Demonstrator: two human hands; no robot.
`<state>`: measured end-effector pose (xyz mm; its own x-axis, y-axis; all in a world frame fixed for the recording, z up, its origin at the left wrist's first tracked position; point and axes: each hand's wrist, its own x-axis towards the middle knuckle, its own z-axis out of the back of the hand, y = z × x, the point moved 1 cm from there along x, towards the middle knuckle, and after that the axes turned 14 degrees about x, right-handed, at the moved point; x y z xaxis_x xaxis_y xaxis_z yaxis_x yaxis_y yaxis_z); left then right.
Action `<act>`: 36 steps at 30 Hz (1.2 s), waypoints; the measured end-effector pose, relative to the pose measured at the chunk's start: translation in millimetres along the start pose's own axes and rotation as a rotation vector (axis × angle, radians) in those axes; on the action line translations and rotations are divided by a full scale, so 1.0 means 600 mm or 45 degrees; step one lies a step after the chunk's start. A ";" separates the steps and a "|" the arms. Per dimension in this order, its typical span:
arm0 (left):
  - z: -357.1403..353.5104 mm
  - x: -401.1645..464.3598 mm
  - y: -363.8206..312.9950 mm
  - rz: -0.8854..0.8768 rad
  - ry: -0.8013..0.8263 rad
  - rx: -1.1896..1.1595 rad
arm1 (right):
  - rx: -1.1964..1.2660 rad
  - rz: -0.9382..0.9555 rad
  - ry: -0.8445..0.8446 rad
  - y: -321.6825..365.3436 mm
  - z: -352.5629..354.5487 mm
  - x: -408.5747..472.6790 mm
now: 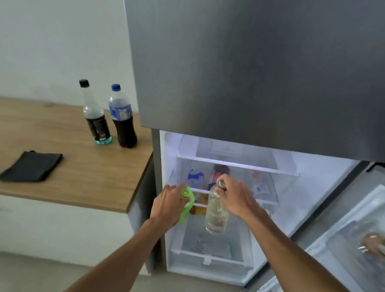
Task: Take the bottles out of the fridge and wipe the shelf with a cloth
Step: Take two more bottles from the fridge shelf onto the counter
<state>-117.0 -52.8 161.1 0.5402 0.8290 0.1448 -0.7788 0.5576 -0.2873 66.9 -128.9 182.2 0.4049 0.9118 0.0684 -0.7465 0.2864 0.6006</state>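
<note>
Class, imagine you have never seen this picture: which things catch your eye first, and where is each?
Two hands at the open fridge: the left hand grips a green bottle, the right hand a clear bottle by its neck. On the wooden counter at left stand two dark cola bottles beside a folded black cloth.

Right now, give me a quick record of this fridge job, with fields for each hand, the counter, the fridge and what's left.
left hand: gripping green plastic bottle by its top
right hand: gripping clear plastic bottle by its neck
wooden counter: black-capped dark bottle, blue-capped cola bottle, folded black cloth
fridge: lower door open, more bottles on the glass shelf
remaining: shelf not emptied, cloth untouched
</note>
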 end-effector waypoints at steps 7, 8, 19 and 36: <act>0.110 -0.027 0.097 -0.001 0.189 -0.043 | -0.092 0.010 0.224 0.129 0.009 -0.038; 0.128 -0.031 0.110 -0.013 0.208 -0.030 | -0.093 0.012 0.233 0.154 0.010 -0.045; 0.322 -0.063 0.312 -0.140 0.137 0.030 | 0.064 0.035 0.139 0.414 -0.033 -0.084; 0.357 0.056 0.543 -0.010 0.087 0.078 | 0.160 -0.004 -0.003 0.575 -0.213 0.108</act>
<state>-421.0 166.1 275.2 0.5653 0.8208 0.0815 -0.7912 0.5676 -0.2277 -232.0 66.4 292.1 0.4084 0.9102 0.0686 -0.6731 0.2496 0.6961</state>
